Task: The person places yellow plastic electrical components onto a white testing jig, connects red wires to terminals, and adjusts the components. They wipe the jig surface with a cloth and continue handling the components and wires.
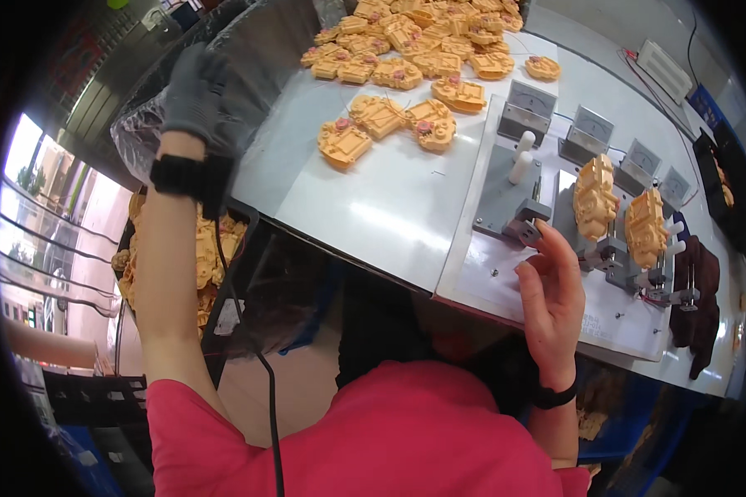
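My left hand (pixel 192 95), in a dark grey glove, is over a bin lined with clear plastic (pixel 137 137) at the far left. Its fingers are blurred, and whatever they might hold is hidden. My bare right hand (pixel 553 290) has thumb and forefinger apart, the forefinger's tip touching a small grey clamp block (pixel 529 222) on the test fixture (pixel 464 261). That leftmost station has white pegs (pixel 520 157) and carries no part. To its right, two yellow plastic housings (pixel 595 199) stand upright in the neighbouring stations. Several dial meters (pixel 529 109) line the fixture's back.
Many yellow housings with thin red wires (pixel 406 37) are heaped at the table's back, three lying nearer (pixel 345 144). A crate of yellow parts (pixel 215 257) sits below my left arm. A black cable (pixel 267 373) hangs from my left wrist. A dark brown cloth (pixel 698 306) lies at right.
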A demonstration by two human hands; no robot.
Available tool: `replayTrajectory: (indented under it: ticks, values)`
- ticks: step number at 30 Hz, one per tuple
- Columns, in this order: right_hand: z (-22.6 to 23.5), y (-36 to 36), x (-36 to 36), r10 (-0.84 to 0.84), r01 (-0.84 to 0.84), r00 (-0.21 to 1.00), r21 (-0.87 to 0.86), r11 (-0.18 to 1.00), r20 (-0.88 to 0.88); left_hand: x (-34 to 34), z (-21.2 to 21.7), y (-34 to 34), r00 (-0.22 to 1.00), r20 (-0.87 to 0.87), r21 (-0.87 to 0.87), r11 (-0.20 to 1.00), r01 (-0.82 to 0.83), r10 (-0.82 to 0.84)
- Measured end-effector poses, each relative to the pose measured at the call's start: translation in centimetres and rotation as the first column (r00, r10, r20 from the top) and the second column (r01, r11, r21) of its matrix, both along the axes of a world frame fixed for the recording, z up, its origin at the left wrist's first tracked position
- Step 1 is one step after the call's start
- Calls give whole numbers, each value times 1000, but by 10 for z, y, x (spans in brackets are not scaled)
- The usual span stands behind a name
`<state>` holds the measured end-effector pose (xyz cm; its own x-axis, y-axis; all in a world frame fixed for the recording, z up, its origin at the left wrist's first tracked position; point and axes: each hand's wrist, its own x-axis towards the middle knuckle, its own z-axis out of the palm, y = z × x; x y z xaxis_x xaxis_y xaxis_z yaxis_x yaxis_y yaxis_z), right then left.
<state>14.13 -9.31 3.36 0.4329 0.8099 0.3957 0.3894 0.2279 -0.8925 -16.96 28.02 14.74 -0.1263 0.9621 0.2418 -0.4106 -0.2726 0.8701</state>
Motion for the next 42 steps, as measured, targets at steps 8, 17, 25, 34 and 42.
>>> replayTrajectory:
  ticks: [8,17,25,34,42]
  values:
    - [0,2,-1,47,-47,999,30,998,15,91,-103,-83,-260,-961,33,969,245,98]
    - [9,2,3,-3,-8,994,101,995,108,154,-72,-186,302,-952,232,772,592,55]
    - [28,-73,53,-181,312,809,-148,938,559,173,-124,-253,353,-924,113,773,624,-149]
    - [7,-51,62,-108,241,793,-146,960,599,173,-126,-253,308,-928,25,790,612,-209]
    - [4,-51,65,-95,236,808,-171,957,582,171,-129,-256,347,-896,-21,809,587,-276]
